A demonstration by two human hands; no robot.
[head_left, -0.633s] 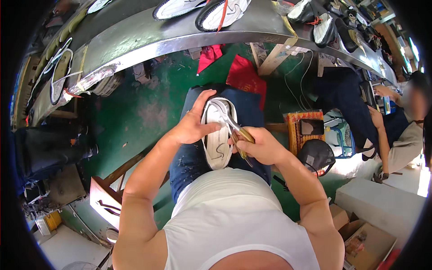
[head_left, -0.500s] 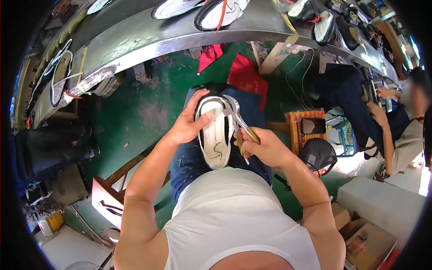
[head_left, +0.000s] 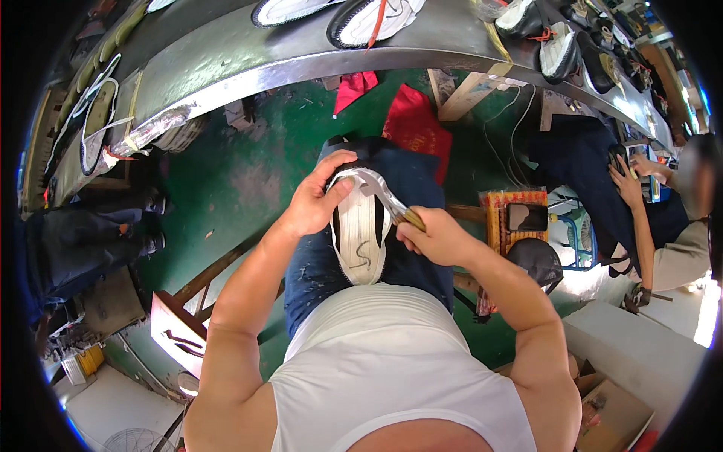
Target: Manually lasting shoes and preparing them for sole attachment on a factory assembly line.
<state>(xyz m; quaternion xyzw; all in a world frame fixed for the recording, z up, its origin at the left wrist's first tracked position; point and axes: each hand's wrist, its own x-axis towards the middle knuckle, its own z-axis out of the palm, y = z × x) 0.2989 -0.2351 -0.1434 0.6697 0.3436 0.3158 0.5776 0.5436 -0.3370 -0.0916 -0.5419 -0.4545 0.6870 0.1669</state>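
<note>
A black-and-white shoe [head_left: 360, 235] lies bottom up across my lap, its pale underside marked with a dark squiggle at the near end. My left hand [head_left: 313, 200] grips its far end, thumb over the rim and fingers round the outer side. In my right hand [head_left: 444, 238] are lasting pincers [head_left: 388, 200] with a curved steel head and brass-coloured handles. Their head reaches the far right rim of the shoe. Whether the jaws pinch the edge material I cannot tell.
A metal-topped bench [head_left: 301, 56] curves across the far side, with more shoes [head_left: 376, 21] on it. Red cloth [head_left: 418, 132] hangs beyond my knees. On the right, a dark cap [head_left: 535, 264] sits near a patterned stool [head_left: 493, 215], and a co-worker's arm [head_left: 640, 241] shows.
The pincers have swung up against the shoe's far rim, and their handles have come together in my right hand. My left hand keeps its hold on the shoe.
</note>
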